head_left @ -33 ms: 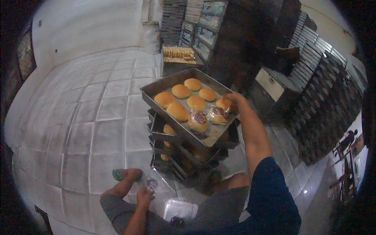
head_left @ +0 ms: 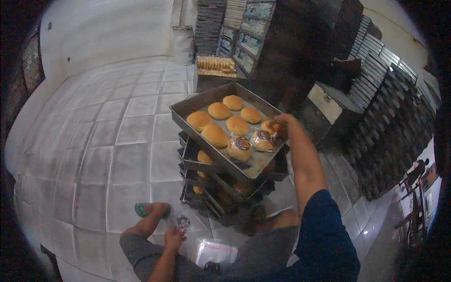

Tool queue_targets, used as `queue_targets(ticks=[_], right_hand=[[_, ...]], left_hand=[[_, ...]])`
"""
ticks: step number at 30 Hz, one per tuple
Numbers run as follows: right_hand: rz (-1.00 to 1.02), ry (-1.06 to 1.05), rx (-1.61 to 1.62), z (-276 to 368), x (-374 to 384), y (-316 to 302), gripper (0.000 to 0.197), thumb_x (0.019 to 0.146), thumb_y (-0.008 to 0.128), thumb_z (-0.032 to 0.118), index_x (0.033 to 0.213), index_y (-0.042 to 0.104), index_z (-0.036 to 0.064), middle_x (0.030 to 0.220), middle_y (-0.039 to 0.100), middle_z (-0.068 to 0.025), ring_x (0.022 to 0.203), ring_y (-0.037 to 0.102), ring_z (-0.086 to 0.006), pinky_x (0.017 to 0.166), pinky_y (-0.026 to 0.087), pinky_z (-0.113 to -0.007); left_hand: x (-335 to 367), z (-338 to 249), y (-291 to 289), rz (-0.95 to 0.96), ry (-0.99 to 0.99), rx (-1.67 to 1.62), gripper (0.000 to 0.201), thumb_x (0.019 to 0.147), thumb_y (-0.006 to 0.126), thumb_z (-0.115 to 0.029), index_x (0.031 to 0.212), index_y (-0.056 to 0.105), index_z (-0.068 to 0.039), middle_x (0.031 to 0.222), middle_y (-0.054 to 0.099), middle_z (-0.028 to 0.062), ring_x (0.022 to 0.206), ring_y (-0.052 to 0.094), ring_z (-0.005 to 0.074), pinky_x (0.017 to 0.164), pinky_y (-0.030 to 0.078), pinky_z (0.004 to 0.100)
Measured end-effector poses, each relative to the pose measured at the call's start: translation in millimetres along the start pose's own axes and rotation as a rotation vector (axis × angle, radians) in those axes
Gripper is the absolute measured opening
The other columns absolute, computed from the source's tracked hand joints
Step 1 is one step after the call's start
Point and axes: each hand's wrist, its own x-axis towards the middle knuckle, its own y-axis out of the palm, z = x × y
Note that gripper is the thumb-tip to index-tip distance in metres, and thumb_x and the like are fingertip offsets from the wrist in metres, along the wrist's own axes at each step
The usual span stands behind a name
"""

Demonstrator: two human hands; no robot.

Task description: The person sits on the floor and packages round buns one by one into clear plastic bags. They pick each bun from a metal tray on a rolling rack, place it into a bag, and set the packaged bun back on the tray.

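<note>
Several round golden buns [head_left: 219, 111] lie in a dark metal tray [head_left: 258, 164] on top of a stack of trays. Two at the near right, a wrapped bun [head_left: 239, 151] and its neighbouring wrapped bun [head_left: 263, 143], sit in clear bags with a round dark print. At the tray's right side, my right hand [head_left: 283, 124] has its fingers closed on a bare bun [head_left: 268, 127], partly hidden by them. Low on the left, my left hand [head_left: 174, 237] pinches a clear printed plastic bag [head_left: 183, 222]. A pile of clear bags [head_left: 216, 253] lies by my lap.
Lower trays [head_left: 197, 176], set askew, hold more buns under the top one. Behind stands a box of packed baked goods [head_left: 216, 66]. Dark crates [head_left: 390, 127] and stacked boxes rise at the right. Pale floor tiles [head_left: 127, 160] stretch left.
The bag in my left hand has shifted and now shows closer to my fingers. My right hand stays at the same bun, its fingers a little farther over it.
</note>
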Motion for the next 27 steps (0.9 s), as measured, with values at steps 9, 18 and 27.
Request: queue_targets(ticks=[9,18,27], right_hand=[[-0.133,-0.683,-0.180,45.0,-77.2,21.2,0.041,0.073,0.091,0.035,0.099,0.080,0.0058,0.096,0.077,-0.0078,0.081,0.071,-0.0194,0.073,0.056,-0.036],[0.328,-0.273,1.079,-164.9,-410.5,84.7,0.060,0.093,0.073,0.038,0.136,0.057,-0.0007,0.123,0.067,-0.0135,0.105,0.071,-0.0288,0.084,0.065,-0.043],[-0.174,-0.835,0.563,-153.9,-548.5,204.9,0.056,0.087,0.084,0.031,0.128,0.059,0.0005,0.110,0.072,-0.0155,0.098,0.073,-0.0275,0.084,0.061,-0.043]], left_hand=[[-4.1,-11.6,-18.6,-0.039,0.216,0.806,0.023,0.097,0.069,-0.027,0.100,0.071,-0.004,0.090,0.070,0.0021,0.078,0.065,0.0215,0.074,0.056,0.0400],[-63.4,-92.5,48.6,-0.143,0.034,-0.021,0.031,0.101,0.067,-0.040,0.097,0.065,-0.009,0.073,0.052,-0.0048,0.063,0.051,0.0081,0.052,0.044,0.0273],[-94.6,-103.9,100.1,0.219,-0.279,-0.651,0.028,0.104,0.063,-0.039,0.100,0.059,-0.012,0.072,0.052,-0.0031,0.058,0.052,0.0109,0.048,0.042,0.0257]])
